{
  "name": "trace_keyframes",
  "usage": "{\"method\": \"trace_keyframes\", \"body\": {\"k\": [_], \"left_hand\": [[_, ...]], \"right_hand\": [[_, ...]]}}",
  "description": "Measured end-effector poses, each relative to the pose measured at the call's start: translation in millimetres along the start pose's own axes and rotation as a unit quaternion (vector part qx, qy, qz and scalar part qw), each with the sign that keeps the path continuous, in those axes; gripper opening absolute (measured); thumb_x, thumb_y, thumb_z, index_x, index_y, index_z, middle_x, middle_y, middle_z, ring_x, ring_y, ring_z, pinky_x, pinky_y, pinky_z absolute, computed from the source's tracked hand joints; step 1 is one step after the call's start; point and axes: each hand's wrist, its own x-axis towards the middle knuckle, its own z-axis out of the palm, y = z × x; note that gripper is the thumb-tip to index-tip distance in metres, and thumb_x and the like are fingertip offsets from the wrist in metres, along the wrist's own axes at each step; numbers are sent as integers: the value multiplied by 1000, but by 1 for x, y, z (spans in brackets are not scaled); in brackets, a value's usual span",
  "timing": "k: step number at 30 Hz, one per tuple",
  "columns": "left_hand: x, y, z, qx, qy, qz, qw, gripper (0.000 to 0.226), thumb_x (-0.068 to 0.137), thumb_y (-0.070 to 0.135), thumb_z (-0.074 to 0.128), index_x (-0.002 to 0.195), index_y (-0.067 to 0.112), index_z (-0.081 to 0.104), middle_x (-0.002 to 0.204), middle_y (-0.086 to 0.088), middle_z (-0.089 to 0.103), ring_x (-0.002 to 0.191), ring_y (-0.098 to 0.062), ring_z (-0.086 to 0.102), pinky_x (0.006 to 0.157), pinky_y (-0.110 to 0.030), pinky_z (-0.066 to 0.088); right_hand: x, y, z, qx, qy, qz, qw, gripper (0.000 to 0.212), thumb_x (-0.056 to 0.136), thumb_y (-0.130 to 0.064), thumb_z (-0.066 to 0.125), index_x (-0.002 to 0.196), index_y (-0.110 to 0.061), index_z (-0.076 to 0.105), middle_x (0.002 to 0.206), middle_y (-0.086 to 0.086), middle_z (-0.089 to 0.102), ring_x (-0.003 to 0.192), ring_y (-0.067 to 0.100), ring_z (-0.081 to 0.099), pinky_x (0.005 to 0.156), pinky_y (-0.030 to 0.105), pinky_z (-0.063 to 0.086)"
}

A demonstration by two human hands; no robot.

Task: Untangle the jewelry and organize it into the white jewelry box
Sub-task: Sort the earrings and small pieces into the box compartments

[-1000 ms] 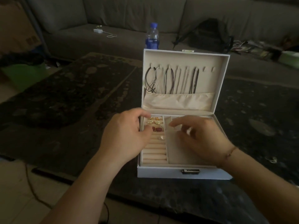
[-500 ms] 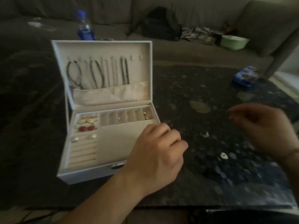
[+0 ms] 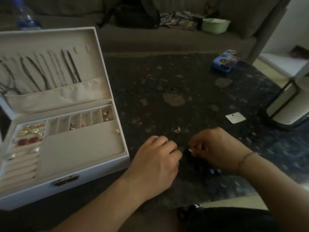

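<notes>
At lower centre the left hand (image 3: 157, 158) and right hand (image 3: 215, 148) curl close together, seemingly pinching something too small to make out, while the light, snag-prone gold earring (image 3: 176, 129) just above them on the bench (image 3: 192, 77), right of the white jewelry box (image 3: 100, 166), probably wants a fingertip pinch.

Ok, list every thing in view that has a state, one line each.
white jewelry box: open, lid raised, on the table.
necklaces: hanging inside the lid, ends tucked in its pocket.
red earrings: lying in the left section of the tray.
small gold piece: loose on the table, outside the box.
left hand: fingers curled, low over the table.
right hand: fingers curled, whether they pinch anything is unclear.
</notes>
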Motion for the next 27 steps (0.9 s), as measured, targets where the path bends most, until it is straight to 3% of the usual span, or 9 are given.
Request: {"method": "trace_keyframes", "body": {"k": [3, 5, 9, 15, 18, 19, 22, 24, 27], "left_hand": [[-1, 5, 4, -100, -6, -111, 989, 47, 91, 36, 66, 135, 25, 55, 118, 10, 63, 111, -5, 54, 96, -26, 49], [0, 10, 1, -235, 10, -200, 951, 58, 93, 36, 66, 145, 32, 42, 126, 18, 59, 117, 6, 52, 99, -14, 44], [8, 11, -18, -462, 103, -266, 840, 26, 93, 11, 65, 116, 23, 66, 99, 10, 75, 92, 0, 71, 77, -14, 54], [1, 5, -39, -521, 177, -272, 789, 15, 86, 12, 71, 101, 16, 72, 89, 4, 76, 81, -11, 73, 71, -20, 56], [-2, 1, -48, -521, 204, -270, 784, 17, 83, 13, 75, 100, 15, 72, 87, 3, 75, 78, -12, 73, 70, -19, 56], [-4, 0, -52, -530, 210, -270, 776, 17, 83, 12, 75, 99, 14, 72, 85, 2, 75, 76, -13, 73, 68, -20, 56], [-12, -6, -64, -553, 205, -275, 759, 22, 81, 14, 74, 103, 14, 69, 84, -1, 75, 72, -16, 73, 67, -22, 57], [-20, -13, -74, -546, 199, -285, 762, 28, 79, 16, 75, 106, 16, 67, 84, -2, 75, 73, -17, 74, 67, -24, 57], [-32, -24, -86, -532, 184, -303, 769, 36, 79, 16, 77, 111, 21, 62, 83, -2, 75, 71, -16, 74, 66, -25, 57]], "right_hand": [[2, 3, 2, 22, 27, -6, 999, 16, 91, -32, 64, 105, -38, 67, 101, -13, 65, 94, 2, 61, 89, 25, 53], [0, 2, 0, 127, 66, -28, 989, 9, 90, -25, 66, 94, -32, 70, 86, -7, 71, 80, 3, 65, 79, 17, 54], [-5, -7, -5, 446, 48, -71, 891, 7, 86, -6, 66, 88, -10, 70, 76, 8, 73, 68, 18, 69, 67, 25, 58], [-9, -34, 0, 669, -42, -90, 737, 18, 76, -6, 59, 91, 1, 65, 80, 15, 68, 69, 20, 66, 63, 24, 57], [-8, -49, 1, 708, -51, -93, 698, 17, 77, -4, 57, 92, 0, 66, 80, 17, 67, 69, 22, 65, 64, 27, 56], [-7, -53, -1, 698, -49, -94, 708, 18, 77, -4, 59, 92, -1, 67, 82, 17, 69, 70, 24, 66, 65, 28, 57], [-6, -64, -7, 559, 65, -116, 819, 24, 80, 7, 62, 99, -6, 68, 88, 13, 73, 81, 31, 71, 75, 33, 59], [-7, -72, -11, 493, 150, -160, 842, 31, 83, 11, 63, 100, -14, 69, 90, 8, 73, 83, 28, 70, 77, 30, 59], [-8, -88, -13, 311, 228, -275, 881, 24, 83, -17, 74, 105, -24, 70, 89, -7, 71, 84, 10, 69, 74, 18, 55]]}}
